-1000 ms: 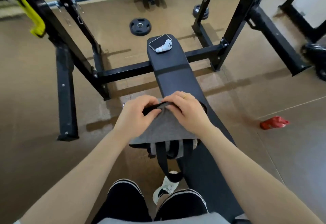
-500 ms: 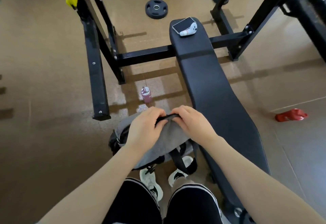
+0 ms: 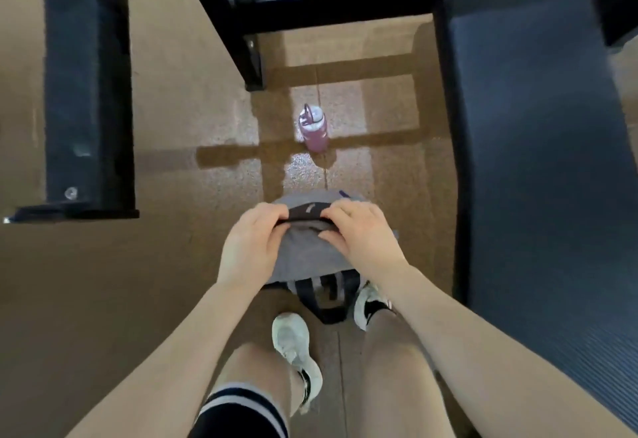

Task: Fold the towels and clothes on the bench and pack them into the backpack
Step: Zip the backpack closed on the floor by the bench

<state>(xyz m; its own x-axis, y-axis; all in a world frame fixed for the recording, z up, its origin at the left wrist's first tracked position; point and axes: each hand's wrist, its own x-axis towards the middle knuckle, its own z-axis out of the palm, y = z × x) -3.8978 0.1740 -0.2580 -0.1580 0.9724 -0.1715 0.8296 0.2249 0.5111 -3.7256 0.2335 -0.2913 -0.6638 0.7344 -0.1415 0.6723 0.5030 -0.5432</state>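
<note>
Brown floor (image 3: 103, 299) fills most of the view, and the black padded counter (image 3: 538, 168) runs down the right side; the stretch of it in view carries no towels or clothes. Black rack legs (image 3: 88, 85) stand on the left and at top centre, well apart from the person.

Next in size is the grey backpack (image 3: 303, 254), which sits low over the floor just ahead of the person's white shoes (image 3: 293, 341), its dark straps (image 3: 328, 296) hanging down toward them. Whether it rests on the floor or hangs from the hands cannot be told. The left hand (image 3: 253, 244) and the right hand (image 3: 362, 234) are close together at its top edge, each with fingers curled over the dark rim and pinching it, thumbs against the grey cloth. Whether the mouth is open or zipped is hidden under the fingers, and nothing inside can be seen.

As a judgement, the task looks near its end: with no cloth showing on the counter, the folding and packing seem done, and what is left is likely closing the top or setting the bag down. The far end of the counter is out of view, so stray items there cannot be ruled out.

Smallest is a pink bottle (image 3: 313, 128) standing upright on the floor beyond the backpack, near but not touching it. It could be knocked if the bag swings forward; otherwise nothing stands in the way.
</note>
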